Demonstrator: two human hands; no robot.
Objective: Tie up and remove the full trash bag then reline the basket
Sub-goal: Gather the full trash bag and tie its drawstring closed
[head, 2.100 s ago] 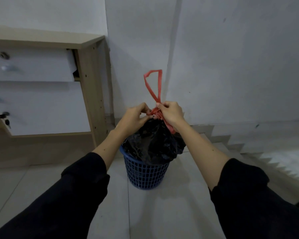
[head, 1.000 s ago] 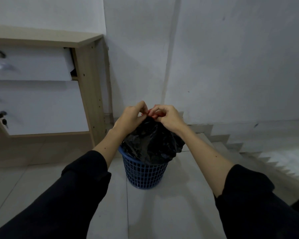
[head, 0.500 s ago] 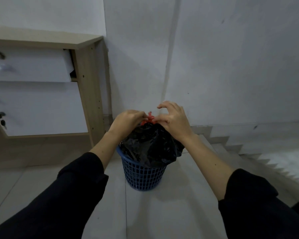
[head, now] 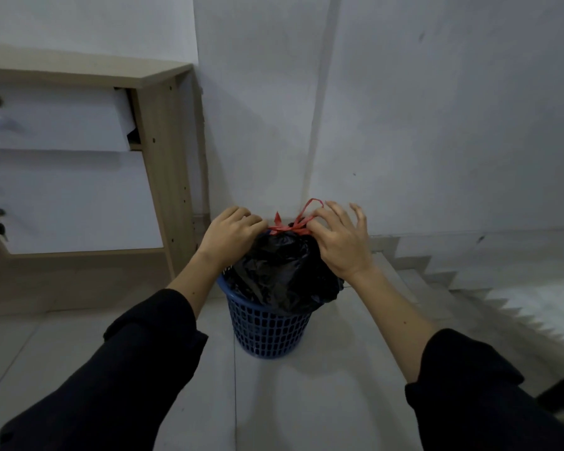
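Left hand: our left hand [head: 230, 236] sat just left of centre in the frame, fingers curled at the gathered top of the black trash bag [head: 284, 275] and pinching the left end of the red drawstring [head: 288, 222].
Right hand: our right hand [head: 341, 242], just right of centre, pinched the drawstring's right end between thumb and forefinger — the other fingers were spread and raised.
Drawstring: it ran as a knotted red band between our two hands, with a small loop standing above it near the right hand.
Trash bag: we saw it bunched and full at the centre of the frame, sitting in the blue basket [head: 269, 327] and bulging over the rim on the right side.
Basket: a blue lattice bin, upright on the pale tiled floor [head: 290, 402] close to the corner of the white wall [head: 437, 109].
Cabinet: a wooden unit with white drawer fronts [head: 62, 157] filled the upper left of the frame — apart from the basket.
Sleeves: our dark sleeves covered both arms up to mid-forearm, at the lower left and lower right of the frame.
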